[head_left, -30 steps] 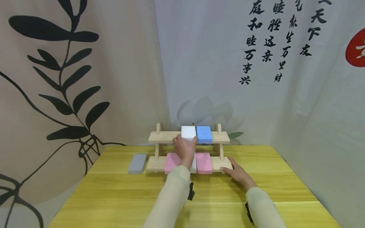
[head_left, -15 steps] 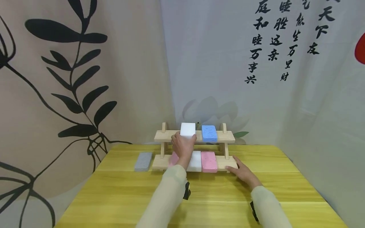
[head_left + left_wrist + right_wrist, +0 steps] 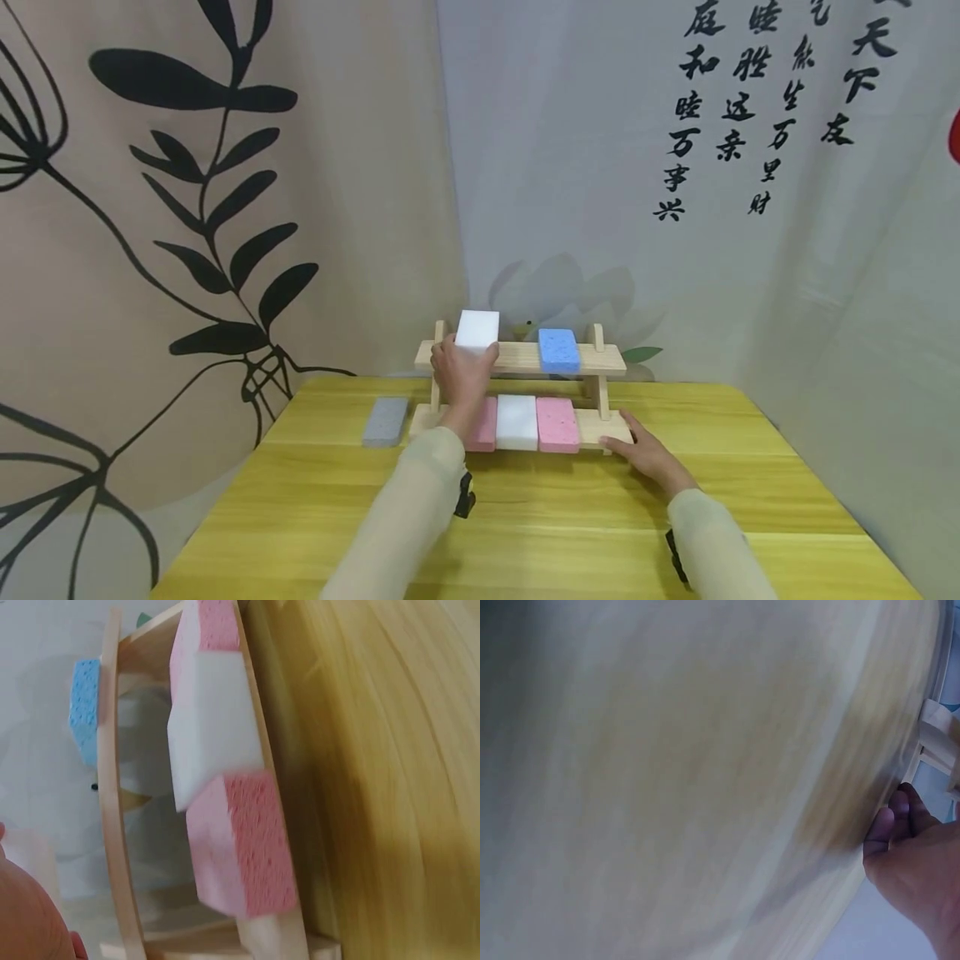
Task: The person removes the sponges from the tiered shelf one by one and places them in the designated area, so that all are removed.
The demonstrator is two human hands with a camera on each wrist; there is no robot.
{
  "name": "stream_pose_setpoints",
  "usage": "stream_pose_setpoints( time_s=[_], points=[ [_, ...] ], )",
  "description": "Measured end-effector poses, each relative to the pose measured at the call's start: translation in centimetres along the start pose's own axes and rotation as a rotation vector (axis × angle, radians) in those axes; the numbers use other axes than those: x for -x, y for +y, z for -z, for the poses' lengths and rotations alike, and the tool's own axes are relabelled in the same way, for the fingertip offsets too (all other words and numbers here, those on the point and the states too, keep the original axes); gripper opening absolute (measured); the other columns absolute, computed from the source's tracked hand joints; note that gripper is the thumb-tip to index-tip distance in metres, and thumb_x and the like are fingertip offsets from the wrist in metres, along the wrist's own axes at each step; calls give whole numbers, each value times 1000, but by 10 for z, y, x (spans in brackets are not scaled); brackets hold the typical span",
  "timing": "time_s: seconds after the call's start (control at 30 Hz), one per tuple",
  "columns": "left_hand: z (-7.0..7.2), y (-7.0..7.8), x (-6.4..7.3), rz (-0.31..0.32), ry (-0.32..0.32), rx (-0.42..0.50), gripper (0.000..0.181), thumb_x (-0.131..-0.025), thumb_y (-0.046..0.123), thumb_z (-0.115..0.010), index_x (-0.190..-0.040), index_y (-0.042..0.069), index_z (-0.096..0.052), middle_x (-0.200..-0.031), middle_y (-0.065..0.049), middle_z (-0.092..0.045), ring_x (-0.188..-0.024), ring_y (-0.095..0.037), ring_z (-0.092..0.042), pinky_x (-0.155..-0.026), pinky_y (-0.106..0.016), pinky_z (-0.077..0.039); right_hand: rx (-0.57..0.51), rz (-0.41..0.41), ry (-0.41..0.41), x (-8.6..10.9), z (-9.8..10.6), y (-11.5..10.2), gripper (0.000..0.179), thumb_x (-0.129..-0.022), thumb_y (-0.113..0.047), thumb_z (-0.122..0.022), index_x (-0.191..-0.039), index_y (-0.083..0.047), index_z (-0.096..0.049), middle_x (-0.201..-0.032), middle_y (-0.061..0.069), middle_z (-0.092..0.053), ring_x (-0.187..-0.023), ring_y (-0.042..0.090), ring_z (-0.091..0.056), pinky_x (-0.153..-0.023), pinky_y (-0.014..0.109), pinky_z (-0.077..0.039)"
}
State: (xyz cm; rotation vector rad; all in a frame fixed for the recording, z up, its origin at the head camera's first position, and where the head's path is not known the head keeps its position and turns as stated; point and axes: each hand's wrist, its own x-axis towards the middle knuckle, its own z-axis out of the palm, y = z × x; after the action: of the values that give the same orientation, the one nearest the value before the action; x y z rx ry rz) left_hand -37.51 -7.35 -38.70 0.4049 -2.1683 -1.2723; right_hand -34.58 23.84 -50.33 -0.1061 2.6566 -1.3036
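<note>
My left hand [image 3: 462, 377] grips a white block-shaped sponge [image 3: 477, 327] at the upper shelf of a small two-tier wooden rack [image 3: 519, 357], towards its left end. A blue sponge [image 3: 558, 350] rests on that shelf further right. Along the lower shelf sit a pink sponge [image 3: 486, 427], a white sponge [image 3: 517, 422] and another pink sponge [image 3: 557, 424], side by side. At the rack's lower right end, my right hand [image 3: 651, 458] holds the shelf, thumb at the front edge. In the left wrist view only part of the left hand [image 3: 28, 911] shows.
A grey sponge [image 3: 386, 421] lies on the yellow wood-grain table [image 3: 570, 533], left of the rack. Behind the table hangs a printed cloth backdrop [image 3: 360, 208] with plant shapes and writing.
My left hand has moved the white sponge left along the upper shelf, away from the blue one, and raised it slightly. The right hand stays at the rack's end. The head view has shifted.
</note>
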Motion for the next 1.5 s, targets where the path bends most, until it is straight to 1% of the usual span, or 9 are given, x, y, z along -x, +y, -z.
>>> stream_pose_setpoints(
  time_s=[0.2, 0.33, 0.57, 0.7, 0.97, 1.17, 1.4, 1.5],
  points=[
    [19, -6, -13, -45, 30, 11, 76, -73, 41, -84, -129, -2, -55, -116, -19, -54, -107, -34, -50, -88, -47, -44, 2, -4, -4, 1, 1, -1, 98, -94, -55, -60, -159, -8, -4, -159, 32, -7, -144, 52, -9, -112, 67, -13],
    [31, -11, -22, -50, 38, 19, 78, -74, 41, -84, -132, -2, -52, -119, -19, -53, -108, -34, -49, -89, -47, -43, -8, -4, -7, 0, 0, -2, 100, -93, -56, -60, -159, -8, -3, -159, 32, -7, -144, 52, -8, -112, 67, -12],
    [49, -23, -37, -52, 34, -1, 79, -75, 44, -81, -133, 0, -50, -120, -19, -53, -110, -34, -47, -90, -48, -43, -16, -1, -2, -1, -1, 2, 100, -93, -55, -61, -159, -7, -3, -159, 32, -6, -144, 53, -9, -112, 67, -13],
    [59, -30, -45, -42, 38, 3, 79, -76, 45, -80, -135, 2, -50, -122, -18, -51, -111, -33, -46, -88, -49, -44, -10, -7, 0, -1, -1, 1, 99, -94, -54, -61, -159, -7, -4, -159, 32, -7, -143, 53, -10, -112, 67, -14],
    [81, -45, -60, -15, 51, -3, 80, -77, 47, -78, -137, 3, -48, -125, -19, -48, -111, -35, -47, -85, -51, -46, -21, -4, 0, 0, 1, 0, 101, -92, -57, -60, -159, -8, -3, -159, 32, -6, -143, 53, -8, -112, 67, -11],
    [95, -57, -71, 22, 42, 0, 83, -78, 49, -77, -140, 4, -46, -128, -19, -45, -114, -36, -46, -86, -53, -47, -18, 9, -1, 0, 1, 0, 102, -92, -57, -60, -159, -7, -3, -159, 32, -6, -143, 53, -8, -112, 68, -11],
    [111, -70, -76, 35, 37, -5, 80, -80, 43, -76, -142, 3, -44, -131, -21, -44, -118, -38, -45, -90, -55, -47, -21, -3, -5, 0, 2, -1, 98, -94, -54, -60, -159, -8, -3, -159, 31, -6, -144, 52, -8, -112, 67, -12],
    [117, -78, -78, 32, 37, -8, 80, -82, 42, -76, -143, 2, -43, -133, -22, -44, -119, -38, -44, -92, -55, -46, -24, 3, -9, 1, 1, -1, 98, -94, -54, -60, -159, -7, -3, -159, 32, -5, -144, 53, -8, -112, 67, -12]
  ],
)
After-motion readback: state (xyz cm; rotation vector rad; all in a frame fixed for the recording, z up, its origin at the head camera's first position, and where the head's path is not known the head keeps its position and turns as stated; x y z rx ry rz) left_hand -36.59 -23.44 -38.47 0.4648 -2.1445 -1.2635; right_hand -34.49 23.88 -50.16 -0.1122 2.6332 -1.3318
